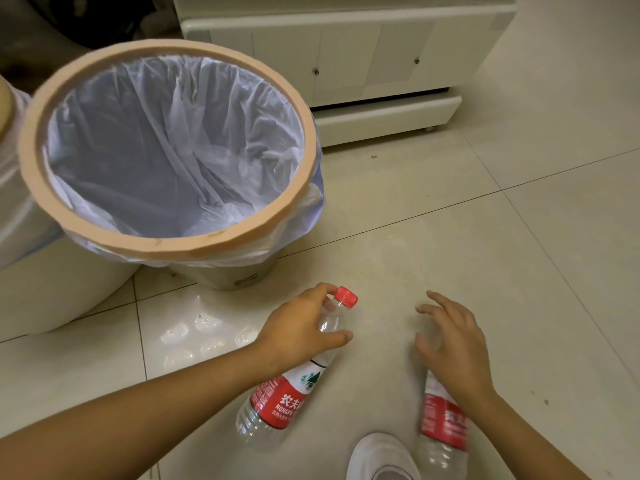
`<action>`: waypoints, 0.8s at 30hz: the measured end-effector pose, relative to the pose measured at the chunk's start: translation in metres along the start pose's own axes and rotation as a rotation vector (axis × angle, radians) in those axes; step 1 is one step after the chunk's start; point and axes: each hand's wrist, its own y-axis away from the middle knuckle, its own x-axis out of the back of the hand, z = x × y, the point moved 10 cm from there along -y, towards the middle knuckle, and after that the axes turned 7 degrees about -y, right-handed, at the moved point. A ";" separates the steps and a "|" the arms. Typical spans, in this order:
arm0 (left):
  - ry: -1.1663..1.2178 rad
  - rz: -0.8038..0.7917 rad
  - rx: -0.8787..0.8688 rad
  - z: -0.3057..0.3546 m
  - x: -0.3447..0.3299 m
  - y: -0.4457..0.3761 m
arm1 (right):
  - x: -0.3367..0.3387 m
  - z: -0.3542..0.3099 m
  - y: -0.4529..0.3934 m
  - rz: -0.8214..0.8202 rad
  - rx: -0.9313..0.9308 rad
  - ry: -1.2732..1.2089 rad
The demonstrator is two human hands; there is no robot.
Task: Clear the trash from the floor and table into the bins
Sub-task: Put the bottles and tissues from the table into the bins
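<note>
An empty clear plastic bottle (277,400) with a red label and red cap slants over the tiled floor, and my left hand (298,330) is shut on its upper part just below the cap. To its right a second red-labelled bottle (441,424) shows blurred, its top hidden under my right hand (453,344). That hand's fingers are spread apart above it, closed on nothing I can see. Beyond my left hand stands a round bin with a tan rim (166,244) and an empty white liner.
A second lined bin (14,188) sits partly in view at the left edge, touching the first. A white cabinet (346,53) on small wheels stands at the back. My white shoe (381,459) is at the bottom edge, beside the second bottle.
</note>
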 end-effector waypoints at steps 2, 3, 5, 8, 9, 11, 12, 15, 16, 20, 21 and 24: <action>0.008 0.002 0.003 -0.001 0.004 0.000 | -0.001 -0.003 -0.003 -0.003 0.007 0.033; 0.011 0.005 0.003 -0.002 0.006 0.000 | -0.008 -0.002 -0.003 -0.048 -0.005 0.034; 0.014 0.004 0.007 -0.003 0.009 0.001 | -0.030 -0.002 0.001 -0.190 -0.048 0.015; 0.009 0.009 0.010 -0.001 0.016 0.006 | -0.060 -0.016 0.010 -0.327 -0.041 0.048; 0.005 0.017 0.007 0.002 0.020 0.009 | -0.064 -0.025 0.012 -0.328 -0.010 0.042; 0.002 0.038 -0.018 0.012 0.030 0.019 | -0.057 -0.050 0.009 -0.287 0.067 -0.008; 0.008 0.052 -0.044 0.020 0.037 0.026 | -0.045 -0.065 0.005 -0.246 0.100 -0.049; 0.056 0.120 -0.148 0.053 0.071 0.051 | 0.018 -0.124 -0.014 -0.094 0.214 -0.172; 0.081 0.159 -0.184 0.065 0.088 0.059 | 0.044 -0.146 -0.019 -0.048 0.258 -0.220; 0.206 0.389 -0.330 0.107 0.178 0.090 | 0.155 -0.242 -0.033 0.134 0.478 -0.389; 0.237 0.456 -0.355 0.114 0.203 0.096 | 0.179 -0.266 -0.035 0.173 0.536 -0.405; 0.297 0.679 -0.430 0.129 0.279 0.112 | 0.230 -0.336 -0.048 0.262 0.694 -0.438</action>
